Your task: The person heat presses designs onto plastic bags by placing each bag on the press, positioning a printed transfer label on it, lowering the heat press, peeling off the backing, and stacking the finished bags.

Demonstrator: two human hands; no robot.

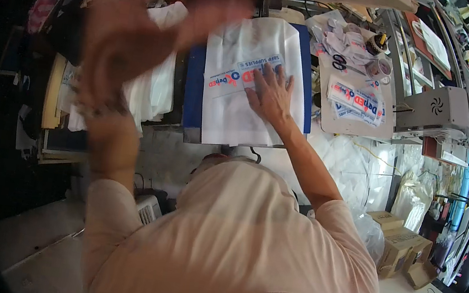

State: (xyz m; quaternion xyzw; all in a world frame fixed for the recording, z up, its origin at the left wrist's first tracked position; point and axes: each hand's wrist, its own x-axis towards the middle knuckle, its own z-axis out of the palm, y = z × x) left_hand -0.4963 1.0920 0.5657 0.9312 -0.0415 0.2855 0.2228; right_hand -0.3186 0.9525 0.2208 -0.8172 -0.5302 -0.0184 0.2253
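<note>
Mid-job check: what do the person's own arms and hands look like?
The right hand is ungloved, with no ring or wristband visible. The left hand is blurred; no glove shows, but finer details can't be told. Both sleeves are short, plain and pale peach.

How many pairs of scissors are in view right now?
1: black-handled scissors on the pale board, right of the white bag under the right hand. Others may be hidden.

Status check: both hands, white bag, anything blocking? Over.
Left hand raised, blurred, grip unclear. Right hand spread on white bag, partly covering print. Scissors off right, clear of bag.
</note>
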